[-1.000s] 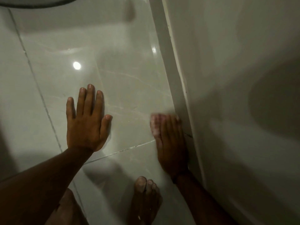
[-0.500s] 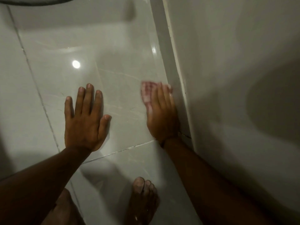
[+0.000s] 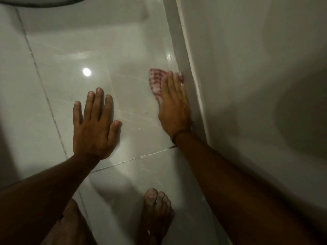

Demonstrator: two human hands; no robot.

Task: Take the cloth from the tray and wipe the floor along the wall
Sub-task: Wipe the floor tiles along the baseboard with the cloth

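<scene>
A home's indoor room: glossy grey floor tiles (image 3: 109, 50) meet a painted wall (image 3: 247, 68) at a skirting (image 3: 178, 41).

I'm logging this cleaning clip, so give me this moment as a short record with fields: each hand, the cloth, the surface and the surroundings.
left hand: left hand flat on the floor, fingers spread, holding nothing
right hand: right hand pressed flat on the cloth, beside the wall
cloth: red-and-white checked cloth, on the floor, partly under the fingers, against the skirting
floor: glossy pale tiles with grout lines; a lamp reflection shows
wall: plain white wall on the right
foot: bare foot near the bottom edge
</scene>
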